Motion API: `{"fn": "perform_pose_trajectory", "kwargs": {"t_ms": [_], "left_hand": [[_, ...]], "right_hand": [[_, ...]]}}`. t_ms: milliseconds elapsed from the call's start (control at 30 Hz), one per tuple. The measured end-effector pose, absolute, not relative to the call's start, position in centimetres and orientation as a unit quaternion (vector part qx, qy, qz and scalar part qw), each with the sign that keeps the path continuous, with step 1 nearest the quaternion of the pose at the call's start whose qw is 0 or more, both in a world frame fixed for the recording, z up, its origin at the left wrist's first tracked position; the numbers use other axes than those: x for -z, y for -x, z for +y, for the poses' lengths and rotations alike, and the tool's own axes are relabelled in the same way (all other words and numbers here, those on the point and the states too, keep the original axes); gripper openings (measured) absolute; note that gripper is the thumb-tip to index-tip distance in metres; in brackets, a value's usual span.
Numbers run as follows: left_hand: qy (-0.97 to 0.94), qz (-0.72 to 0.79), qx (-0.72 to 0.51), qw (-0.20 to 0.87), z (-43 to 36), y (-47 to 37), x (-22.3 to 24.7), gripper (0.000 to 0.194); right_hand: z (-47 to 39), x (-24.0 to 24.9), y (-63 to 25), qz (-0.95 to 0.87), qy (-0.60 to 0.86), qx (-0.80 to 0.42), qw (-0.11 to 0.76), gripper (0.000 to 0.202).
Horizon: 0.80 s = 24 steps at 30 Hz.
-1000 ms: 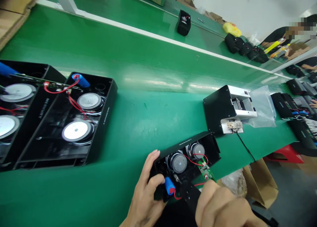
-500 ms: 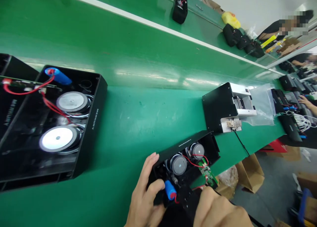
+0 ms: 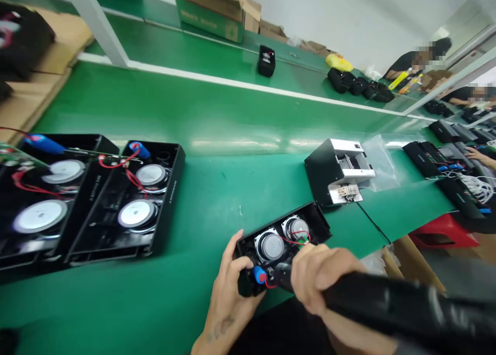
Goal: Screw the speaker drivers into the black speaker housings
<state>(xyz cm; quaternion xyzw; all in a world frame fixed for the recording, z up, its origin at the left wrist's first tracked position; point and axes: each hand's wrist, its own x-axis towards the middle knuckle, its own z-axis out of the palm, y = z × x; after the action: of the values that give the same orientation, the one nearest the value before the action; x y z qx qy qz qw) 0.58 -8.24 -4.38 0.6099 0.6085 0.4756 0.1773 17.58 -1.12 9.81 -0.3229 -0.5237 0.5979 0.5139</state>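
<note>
My left hand (image 3: 234, 288) grips the near left end of a black speaker housing (image 3: 320, 223), fingers on its far edge and thumb by the blue battery cell (image 3: 259, 274). Two round speaker drivers (image 3: 271, 245) sit inside the housing, with red wires running across. In my right hand (image 3: 321, 272) is a long black electric screwdriver (image 3: 387, 303). Its front end points into the housing beside the battery cell, and the tip is hidden from clear view. A green circuit board (image 3: 302, 239) is mostly covered by my right hand.
Two open speaker housings (image 3: 178, 189) with drivers and wires lie on the green bench (image 3: 217, 205) at left. A black and silver machine (image 3: 320, 171) stands beyond my housing. Further right are a plastic bag (image 3: 382, 164), more housings, white cables (image 3: 478, 189) and another person's hand (image 3: 480, 157).
The camera view has shifted, showing more of the bench at left. The screwdriver's long body has come into view, and my right hand now covers most of the circuit board.
</note>
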Motion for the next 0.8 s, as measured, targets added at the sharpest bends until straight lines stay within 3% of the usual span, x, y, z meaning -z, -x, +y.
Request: {"fn": "perform_pose_trajectory", "kwargs": {"t_ms": [100,200,433,800], "left_hand": [[-0.592,0.618,-0.478,0.197,-8.1,-0.5,4.1,0.031],[-0.590,0.616,-0.481,0.202,-8.1,-0.6,4.1,0.031],[-0.569,0.612,-0.509,0.207,-7.9,-0.8,5.1,0.033],[-0.569,0.614,-0.501,0.218,-8.1,-0.9,4.5,0.039]], "right_hand": [[0.4,-12.2,-18.7,-0.542,0.216,-0.565,0.583,0.032],[2.4,-13.8,-18.9,-0.558,0.184,-0.494,0.640,0.042],[6.4,-12.1,-14.1,-0.488,0.092,-0.667,0.555,0.086],[6.4,-9.9,-12.0,-0.459,0.149,-0.703,0.522,0.086]]}}
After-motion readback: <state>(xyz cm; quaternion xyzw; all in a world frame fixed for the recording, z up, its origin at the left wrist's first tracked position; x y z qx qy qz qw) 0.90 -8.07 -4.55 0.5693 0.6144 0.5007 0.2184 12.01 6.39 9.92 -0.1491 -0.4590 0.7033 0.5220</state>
